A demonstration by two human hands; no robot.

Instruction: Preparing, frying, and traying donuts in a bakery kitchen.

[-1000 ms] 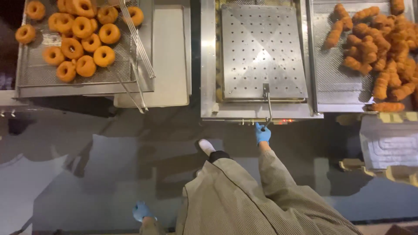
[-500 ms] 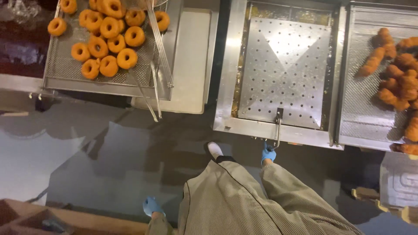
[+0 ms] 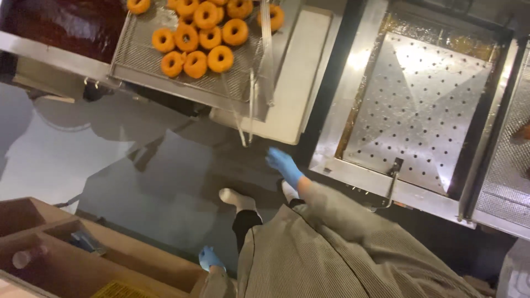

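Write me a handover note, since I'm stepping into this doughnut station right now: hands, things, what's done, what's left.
Right hand: blue glove, empty, open, in the air below the wire rack handles.
Left hand: blue glove, low by the brown boxes, nothing visibly held.
Ring doughnuts sit fried and golden on the wire rack.
The fryer shows only its perforated plate, with no dough on it.
Left: doughnuts not yet moved off the rack.
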